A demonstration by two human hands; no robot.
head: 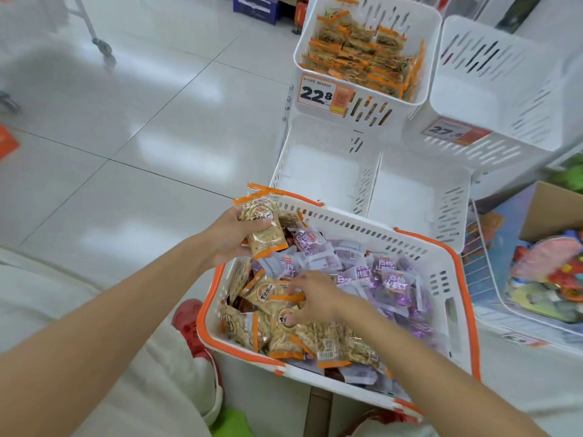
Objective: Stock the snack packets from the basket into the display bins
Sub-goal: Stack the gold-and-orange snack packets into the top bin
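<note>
Orange-edged packets (pixel 263 238) are clutched in curled fingers of the left hand (pixel 228 239) over the basket (pixel 362 230); the right hand (pixel 312 298) is spread over more inside, grip blurred; an overfilled bundle could be spilled short of the bins (pixel 325 171).

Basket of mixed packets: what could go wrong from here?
The left hand holds a handful of orange packets; adding more may let one slip to the floor. The right hand digs where orange and purple packets lie jumbled in the basket, so a purple one could get grabbed and stocked with the orange.
</note>
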